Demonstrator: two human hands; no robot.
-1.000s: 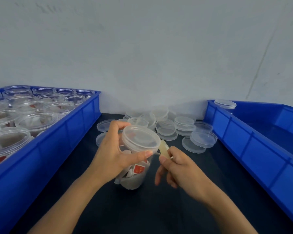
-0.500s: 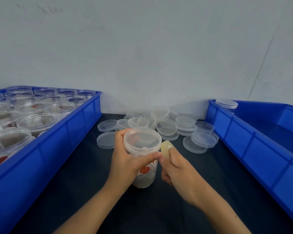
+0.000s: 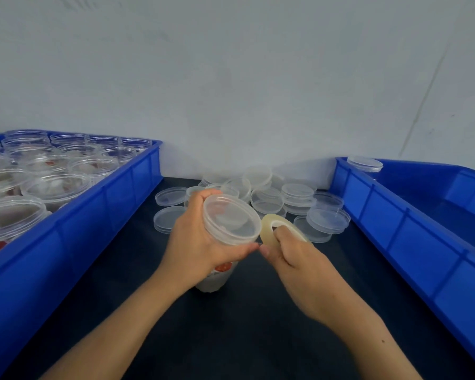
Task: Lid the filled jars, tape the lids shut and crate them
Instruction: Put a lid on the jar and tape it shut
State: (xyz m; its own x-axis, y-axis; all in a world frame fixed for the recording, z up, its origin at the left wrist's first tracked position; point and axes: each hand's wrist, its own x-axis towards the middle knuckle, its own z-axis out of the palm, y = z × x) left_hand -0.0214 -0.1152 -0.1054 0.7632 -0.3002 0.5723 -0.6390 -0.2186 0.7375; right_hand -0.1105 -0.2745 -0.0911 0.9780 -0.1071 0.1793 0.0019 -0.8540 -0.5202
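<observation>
- Two bare forearms come up from the lower edge; no sleeve shows on either.
- The left hand (image 3: 200, 242) wears no glove, ring or watch.
- The right hand (image 3: 296, 259) is likewise ungloved, with nothing at the wrist.
- Fingernails are short and unpainted.
- The right forearm (image 3: 368, 333) carries a small dark mole near the wrist.

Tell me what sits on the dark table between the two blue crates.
In the head view, a heap of loose clear lids lies at the back; nearer, the left hand grips a lidded jar and the right hand holds a tape roll.
</observation>
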